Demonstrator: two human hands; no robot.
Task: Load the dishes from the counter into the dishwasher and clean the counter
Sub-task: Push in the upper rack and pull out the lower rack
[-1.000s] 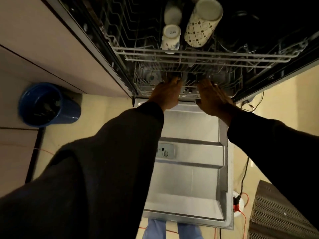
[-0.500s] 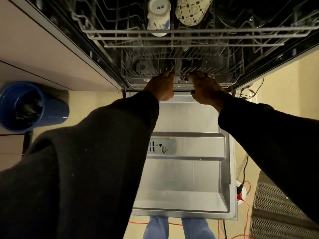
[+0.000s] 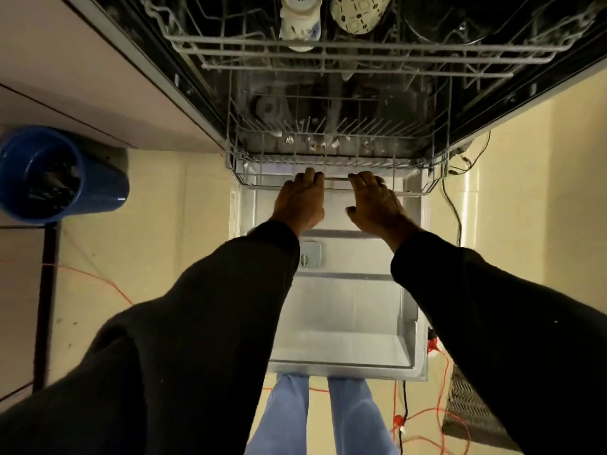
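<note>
Two-handed hold on rack [image 3: 249, 174] front rail, mid frame: L hand [image 3: 300, 200] & R hand [image 3: 374, 201] side by side, fingers [image 3: 310, 175] curled over it; rail lying L-R, equally near both.

The lower rack [image 3: 335, 183] has slid out over the door [image 3: 345, 323]

The upper rack [image 3: 427, 47] carries two upturned mugs side by side, a white one [image 3: 299, 24] and a patterned one [image 3: 356, 14], with something dark to their right, too dim to tell. The lower rack [image 3: 410, 164] juts over the hinge end of the open door [image 3: 345, 323]. On the floor [image 3: 164, 224] are a blue bin [image 3: 59, 172] by the cabinets, orange cable [image 3: 98, 280] and black cable [image 3: 453, 205].
</note>
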